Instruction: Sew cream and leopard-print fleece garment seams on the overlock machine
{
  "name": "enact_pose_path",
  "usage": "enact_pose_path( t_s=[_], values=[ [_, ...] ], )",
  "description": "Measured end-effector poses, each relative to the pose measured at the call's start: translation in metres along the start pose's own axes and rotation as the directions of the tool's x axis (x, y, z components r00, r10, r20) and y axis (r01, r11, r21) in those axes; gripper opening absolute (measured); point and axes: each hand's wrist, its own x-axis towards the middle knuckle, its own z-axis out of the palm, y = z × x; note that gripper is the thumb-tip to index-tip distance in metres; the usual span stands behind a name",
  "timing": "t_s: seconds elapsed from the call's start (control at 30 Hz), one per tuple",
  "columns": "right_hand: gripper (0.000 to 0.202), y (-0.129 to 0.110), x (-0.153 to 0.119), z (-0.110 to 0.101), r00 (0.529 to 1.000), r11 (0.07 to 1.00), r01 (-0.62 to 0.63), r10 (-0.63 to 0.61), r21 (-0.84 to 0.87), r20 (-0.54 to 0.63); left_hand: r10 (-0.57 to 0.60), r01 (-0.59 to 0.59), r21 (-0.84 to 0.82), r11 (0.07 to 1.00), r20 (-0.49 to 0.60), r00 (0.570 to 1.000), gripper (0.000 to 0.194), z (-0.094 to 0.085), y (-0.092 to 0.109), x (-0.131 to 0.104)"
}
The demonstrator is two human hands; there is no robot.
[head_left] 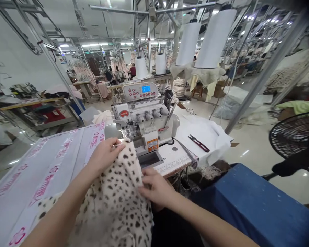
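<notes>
A cream fleecy fabric with dark spots (118,192) hangs over the table's front edge, its upper end close to the needle area of a white overlock sewing machine (144,118). My left hand (106,154) pinches the fabric's top edge just left of the presser foot. Lower down, my right hand (156,187) grips the right edge of the same cloth, thumb and fingers closed on it. Red-handled thread snips (198,143) lie on the white covering to the right of the machine.
A plastic-covered table extension with pink print (48,164) spreads to the left. Large white thread cones (216,39) stand above the machine. At the right are a blue box-like surface (262,202) and a black fan (296,144). Metal poles rise on both sides.
</notes>
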Motion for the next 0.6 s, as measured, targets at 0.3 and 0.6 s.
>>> enact_pose_path(
  t_s=[0.3,0.6],
  values=[
    [0.035,-0.006,-0.018,0.034,0.991,0.901,-0.119,0.079,0.418,0.111,0.076,-0.082,0.036,0.996,0.140,0.987,0.031,-0.002,0.001,-0.006],
    [0.035,-0.003,-0.017,0.031,0.986,0.847,-0.150,0.088,0.510,0.143,0.004,-0.003,-0.007,1.000,0.117,0.993,0.030,0.005,-0.003,-0.003]
  ],
)
